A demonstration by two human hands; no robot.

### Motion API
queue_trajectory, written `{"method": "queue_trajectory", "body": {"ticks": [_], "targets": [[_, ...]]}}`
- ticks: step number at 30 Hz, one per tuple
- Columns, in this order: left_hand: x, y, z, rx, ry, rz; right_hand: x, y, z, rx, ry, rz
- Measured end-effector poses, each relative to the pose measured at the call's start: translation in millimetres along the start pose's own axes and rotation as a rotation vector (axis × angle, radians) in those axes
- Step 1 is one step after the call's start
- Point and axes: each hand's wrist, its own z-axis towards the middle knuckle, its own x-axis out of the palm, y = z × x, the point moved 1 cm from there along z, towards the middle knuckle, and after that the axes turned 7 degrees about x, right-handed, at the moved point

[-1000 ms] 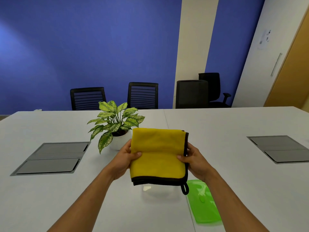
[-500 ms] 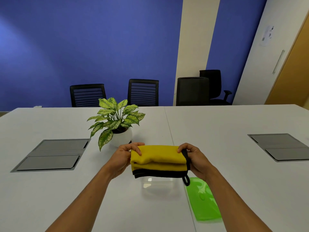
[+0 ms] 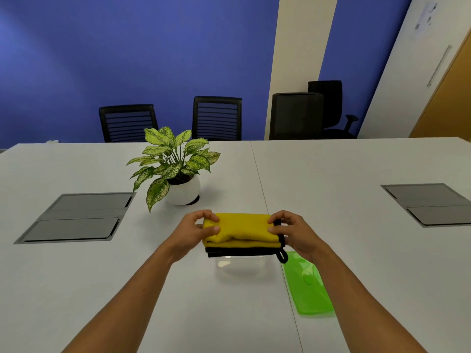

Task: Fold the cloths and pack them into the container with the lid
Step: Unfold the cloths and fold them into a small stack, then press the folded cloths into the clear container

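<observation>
A yellow cloth (image 3: 242,229) with black trim is folded into a thick flat bundle, its black hanging loop dangling at the lower right corner. My left hand (image 3: 193,230) pinches its left end and my right hand (image 3: 295,231) pinches its right end. The bundle hovers over the far edge of a clear plastic container (image 3: 243,267) that sits on the white table (image 3: 344,225). The container's green lid (image 3: 308,284) lies flat on the table just right of it, partly under my right forearm.
A potted plant (image 3: 175,169) in a round white pot stands behind and left of the cloth. Grey cable hatches (image 3: 76,217) (image 3: 430,203) are set into the table on both sides. Black chairs (image 3: 216,118) line the far edge.
The cloth was held up as a flat upright square. Its top half has been folded down, and both hands have lowered the thicker bundle over the container.
</observation>
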Motion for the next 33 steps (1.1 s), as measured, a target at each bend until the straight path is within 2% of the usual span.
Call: {"method": "queue_trajectory", "body": {"ticks": [4,9,13,19,21,25,29,33], "targets": [[5.1,14.0,17.1,0.048,-0.102,0.258,3.7,-10.8,16.5,-0.042,-0.128,-0.119],[9.7,43.8,44.4,0.098,-0.109,0.533,5.6,-24.3,46.6,-0.070,-0.292,-0.388],[17.1,74.7,70.0,0.089,-0.118,0.672,8.5,-37.0,79.3,-0.104,-0.329,-0.569],[25.2,121.7,112.3,-0.047,-0.044,0.728,5.9,-78.2,139.4,0.059,-0.265,-0.793],[29.1,137.4,126.3,-0.078,0.002,0.819,4.8,-96.0,157.3,0.095,-0.238,-0.849],[38.7,164.1,143.8,-0.109,0.103,0.989,3.4,-122.7,181.2,0.079,-0.178,-1.049],[45.4,187.5,149.4,-0.187,0.177,1.058,4.9,-146.8,193.1,0.085,-0.103,-1.291],[51.0,201.6,150.3,-0.195,0.292,1.168,14.5,-155.5,197.5,0.107,-0.036,-1.439]]}}
